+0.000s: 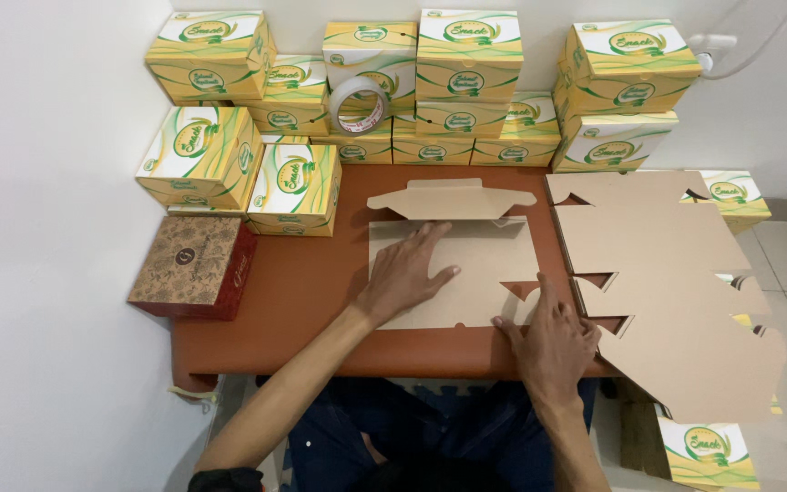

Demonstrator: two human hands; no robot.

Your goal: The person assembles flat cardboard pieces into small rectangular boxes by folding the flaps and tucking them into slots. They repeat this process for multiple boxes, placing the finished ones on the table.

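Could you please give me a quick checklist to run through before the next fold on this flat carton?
1. Left hand flat on the carton blank: ok.
2. Right hand at the blank's near edge: ok.
3. Far flap free of clutter: ok.
4. Stack of blanks apart from the working blank: not ok, edges meet.
5. Tape roll within reach: cannot tell.

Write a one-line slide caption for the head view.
Both hands, left hand and right hand, press a flat cardboard box blank on a brown table.
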